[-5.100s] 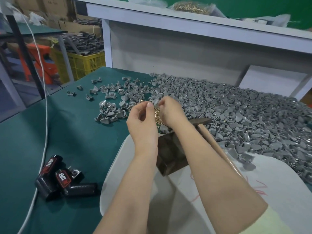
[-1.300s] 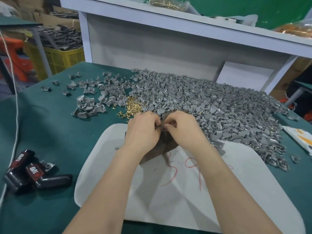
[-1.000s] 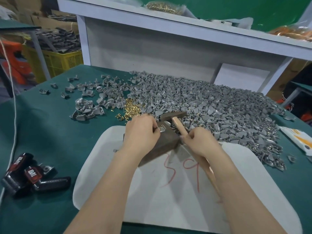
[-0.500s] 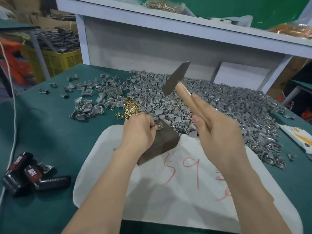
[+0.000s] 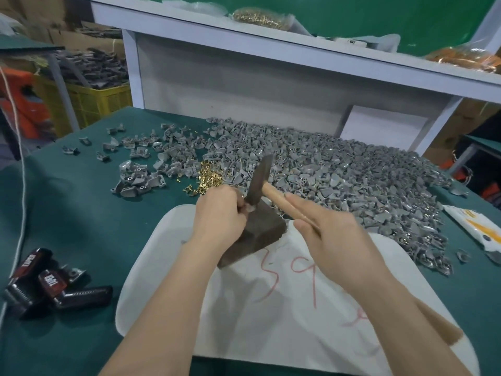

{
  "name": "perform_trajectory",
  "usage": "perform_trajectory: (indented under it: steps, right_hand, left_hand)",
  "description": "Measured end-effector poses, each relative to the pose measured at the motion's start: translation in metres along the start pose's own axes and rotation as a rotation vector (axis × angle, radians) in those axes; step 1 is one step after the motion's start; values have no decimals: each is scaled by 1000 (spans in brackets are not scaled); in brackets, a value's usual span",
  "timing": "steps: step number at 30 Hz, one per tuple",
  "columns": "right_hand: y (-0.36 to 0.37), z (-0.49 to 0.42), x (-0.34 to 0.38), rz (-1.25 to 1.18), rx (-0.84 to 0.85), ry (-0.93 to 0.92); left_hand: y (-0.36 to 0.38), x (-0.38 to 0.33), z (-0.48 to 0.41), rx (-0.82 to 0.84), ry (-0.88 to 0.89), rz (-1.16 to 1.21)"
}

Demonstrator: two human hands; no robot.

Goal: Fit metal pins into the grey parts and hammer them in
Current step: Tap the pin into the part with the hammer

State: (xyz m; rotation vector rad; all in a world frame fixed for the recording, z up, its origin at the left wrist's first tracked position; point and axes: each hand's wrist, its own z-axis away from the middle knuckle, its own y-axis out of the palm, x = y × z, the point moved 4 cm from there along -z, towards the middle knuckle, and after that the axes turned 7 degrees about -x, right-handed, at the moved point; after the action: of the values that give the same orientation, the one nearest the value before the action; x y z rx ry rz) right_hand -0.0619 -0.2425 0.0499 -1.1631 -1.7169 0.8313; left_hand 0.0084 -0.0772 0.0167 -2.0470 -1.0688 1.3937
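Note:
My left hand (image 5: 219, 213) pinches a small grey part on top of a dark block (image 5: 260, 234); the part is mostly hidden by my fingers. My right hand (image 5: 330, 234) grips the wooden handle of a hammer (image 5: 260, 180), whose dark metal head is down against the part at my left fingertips. The block stands on a white board (image 5: 284, 308) marked with red scribbles. A big heap of grey parts (image 5: 339, 175) lies behind it. A small pile of brass pins (image 5: 207, 176) sits just left of the heap.
A smaller scatter of grey parts (image 5: 141, 177) lies at the left on the green table (image 5: 67, 213). Black and red tool pieces (image 5: 51, 286) sit near the left edge beside a white cord (image 5: 19, 164). A white packet (image 5: 477, 226) lies at the right. A white shelf (image 5: 271, 39) overhangs the back.
My right hand has swung the hammer down from its raised position onto the part on the block. My left hand has stayed holding the part there.

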Motion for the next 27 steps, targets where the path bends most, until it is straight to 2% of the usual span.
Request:
perform_trajectory:
  steps: [4, 5, 6, 8, 9, 12, 14, 17, 19, 21, 23, 25, 27]
  right_hand:
    - [-19, -8, -3, -137, -286, -28]
    - [-18, -7, -1, -136, -268, -51]
    - [-10, -4, 2, -92, -181, -66]
    - [6, 3, -1, -7, 15, -17]
    - [7, 1, -5, 5, 40, 9]
    - [7, -11, -20, -24, -82, 25]
    - [18, -21, -34, -144, -137, 122]
    - [48, -38, -49, -294, -5, 277]
    - [61, -42, -52, -295, 81, 311]
    - [65, -43, -53, -153, 106, 276]
    - [60, -44, -52, 4, 10, 223]
    - [50, -47, -38, -74, -118, 143]
    - [48, -56, -17, -285, -62, 50]
  left_hand:
    - [1, 1, 0, -8, -17, 13]
    - [1, 2, 0, -7, -22, 13]
    - [0, 2, 0, -1, -24, 6]
    - [-2, 1, 0, 6, -30, -8]
    - [-3, 1, 0, 3, -38, -10]
    - [-3, 1, -1, -1, -27, -47]
    - [-1, 2, -1, -9, -27, -54]
    - [1, 2, -1, -13, -26, -54]
    - [2, 3, -1, -10, -26, -51]
    - [1, 5, -2, -27, -36, -28]
    - [0, 5, -2, -38, -43, -4]
    - [1, 4, -2, -29, -38, 46]
    - [3, 2, -2, -6, -29, 137]
